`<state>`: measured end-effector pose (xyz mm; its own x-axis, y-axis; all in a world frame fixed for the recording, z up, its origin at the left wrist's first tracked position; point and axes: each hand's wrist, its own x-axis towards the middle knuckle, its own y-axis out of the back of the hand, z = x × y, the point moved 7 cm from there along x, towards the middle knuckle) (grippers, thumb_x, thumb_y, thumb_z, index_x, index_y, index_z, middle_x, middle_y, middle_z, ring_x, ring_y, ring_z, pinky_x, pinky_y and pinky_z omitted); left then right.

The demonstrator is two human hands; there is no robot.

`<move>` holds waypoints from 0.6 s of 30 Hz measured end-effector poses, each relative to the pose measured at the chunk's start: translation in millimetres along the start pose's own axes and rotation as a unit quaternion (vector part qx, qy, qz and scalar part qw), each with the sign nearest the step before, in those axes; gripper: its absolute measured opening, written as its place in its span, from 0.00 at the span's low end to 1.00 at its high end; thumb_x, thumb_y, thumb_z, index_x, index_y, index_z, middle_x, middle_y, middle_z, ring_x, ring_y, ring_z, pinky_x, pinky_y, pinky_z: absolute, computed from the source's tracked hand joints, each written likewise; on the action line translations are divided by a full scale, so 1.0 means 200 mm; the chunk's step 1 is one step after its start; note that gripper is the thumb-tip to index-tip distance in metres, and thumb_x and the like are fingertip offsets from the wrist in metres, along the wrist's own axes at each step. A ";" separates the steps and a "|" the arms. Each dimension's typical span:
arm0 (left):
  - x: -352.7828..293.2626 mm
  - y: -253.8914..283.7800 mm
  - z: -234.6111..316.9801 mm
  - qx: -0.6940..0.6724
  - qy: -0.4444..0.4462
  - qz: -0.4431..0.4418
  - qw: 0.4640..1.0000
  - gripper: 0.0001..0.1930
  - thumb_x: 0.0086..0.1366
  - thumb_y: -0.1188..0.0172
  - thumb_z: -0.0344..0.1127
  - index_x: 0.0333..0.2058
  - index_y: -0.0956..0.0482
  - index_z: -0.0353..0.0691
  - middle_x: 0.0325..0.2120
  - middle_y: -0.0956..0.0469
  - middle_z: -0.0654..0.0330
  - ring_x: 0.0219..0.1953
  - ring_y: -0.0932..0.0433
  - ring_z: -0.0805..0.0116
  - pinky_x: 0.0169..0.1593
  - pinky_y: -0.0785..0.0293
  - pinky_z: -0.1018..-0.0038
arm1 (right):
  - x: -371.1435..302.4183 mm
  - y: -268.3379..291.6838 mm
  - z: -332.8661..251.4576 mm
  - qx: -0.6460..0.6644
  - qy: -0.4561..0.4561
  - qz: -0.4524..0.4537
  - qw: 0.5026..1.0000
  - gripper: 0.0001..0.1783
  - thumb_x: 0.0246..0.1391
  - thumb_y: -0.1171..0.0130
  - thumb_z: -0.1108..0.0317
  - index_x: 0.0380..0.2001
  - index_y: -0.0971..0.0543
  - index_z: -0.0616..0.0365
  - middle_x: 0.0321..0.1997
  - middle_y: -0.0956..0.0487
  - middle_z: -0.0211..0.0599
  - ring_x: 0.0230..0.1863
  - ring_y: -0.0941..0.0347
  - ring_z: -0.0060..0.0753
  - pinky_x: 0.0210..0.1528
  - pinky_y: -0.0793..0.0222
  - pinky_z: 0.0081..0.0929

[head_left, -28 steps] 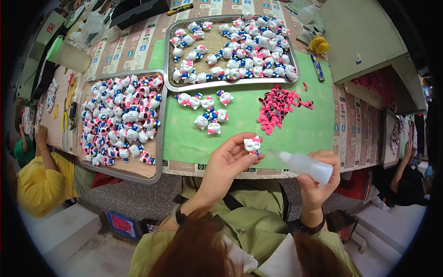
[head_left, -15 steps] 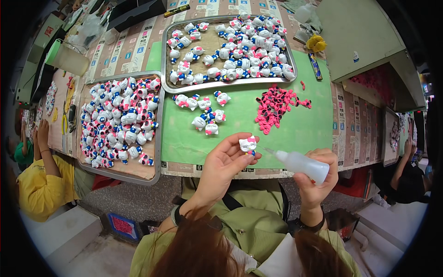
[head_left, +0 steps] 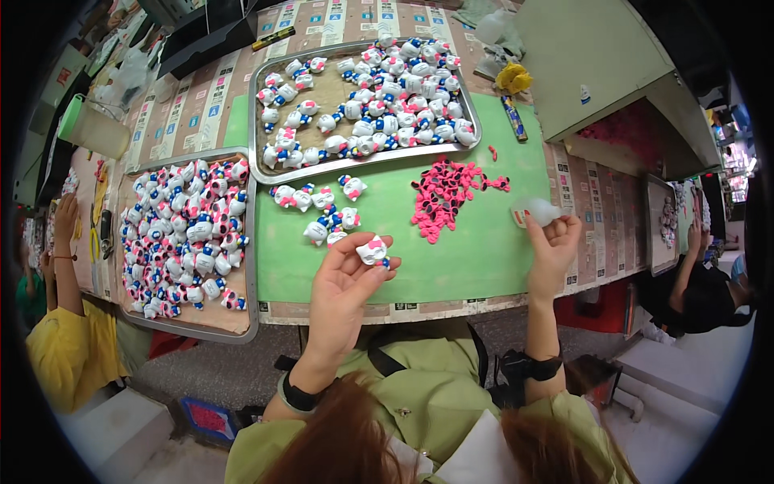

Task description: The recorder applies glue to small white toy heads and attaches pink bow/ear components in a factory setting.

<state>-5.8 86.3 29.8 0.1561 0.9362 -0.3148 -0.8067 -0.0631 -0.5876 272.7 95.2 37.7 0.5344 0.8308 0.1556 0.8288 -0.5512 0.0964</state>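
Between the thumb and fingers of my left hand (head_left: 342, 290) is a small white cat figurine (head_left: 372, 251) with a pink bow and blue body. My right hand (head_left: 553, 252) pinches a whitish squeeze bottle (head_left: 538, 211) over the right part of the green mat (head_left: 476, 278); its nozzle does not show clearly. A pile of tiny pink sunglasses (head_left: 439, 198) with dark lenses lies between the hands, farther back. Several loose cat figurines (head_left: 322, 198) lie on the mat beyond my left hand.
A metal tray (head_left: 476, 137) of cat figurines stands at the back; another tray (head_left: 251, 298) at left holds figurines, many wearing pink sunglasses. A yellow flower-like thing (head_left: 513, 78), a marker-like tube (head_left: 514, 118) and a grey-green cabinet (head_left: 597, 64) are at right. Other people work at both sides.
My right hand has moved the squeeze bottle right and away from the figurine, turning it. My left hand still holds the figurine. The whole view has shifted slightly.
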 end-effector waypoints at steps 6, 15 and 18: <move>0.00 0.02 -0.02 -0.006 0.010 -0.003 1.000 0.18 0.54 0.51 0.21 0.45 0.39 0.34 0.42 0.33 0.53 0.42 0.30 0.66 0.44 0.33 0.74 | -0.13 -0.06 -0.17 -0.208 0.216 0.005 0.954 0.18 0.40 0.43 0.78 0.36 0.37 0.62 0.33 0.30 0.38 0.37 0.34 0.30 0.39 0.40 0.23; -0.01 -0.03 -0.06 -0.001 0.046 -0.031 0.998 0.18 0.54 0.50 0.22 0.45 0.39 0.36 0.44 0.33 0.51 0.40 0.29 0.67 0.42 0.32 0.76 | -0.17 -0.48 -0.11 -0.271 0.190 -0.230 0.915 0.09 0.40 0.45 0.77 0.29 0.31 0.63 0.25 0.29 0.40 0.27 0.33 0.39 0.30 0.37 0.27; -0.01 -0.04 -0.10 -0.012 0.084 -0.042 0.995 0.18 0.54 0.50 0.22 0.45 0.38 0.36 0.44 0.33 0.52 0.40 0.29 0.68 0.42 0.32 0.76 | -0.18 -0.45 -0.11 -0.229 0.126 -0.224 0.939 0.07 0.41 0.46 0.77 0.28 0.29 0.63 0.25 0.28 0.39 0.26 0.32 0.35 0.28 0.37 0.24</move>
<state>11.3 77.2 20.1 0.3181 0.8676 -0.3823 -0.7724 0.0033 -0.6351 174.7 113.9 45.8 0.0463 0.9742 0.2207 0.7723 -0.1750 0.6106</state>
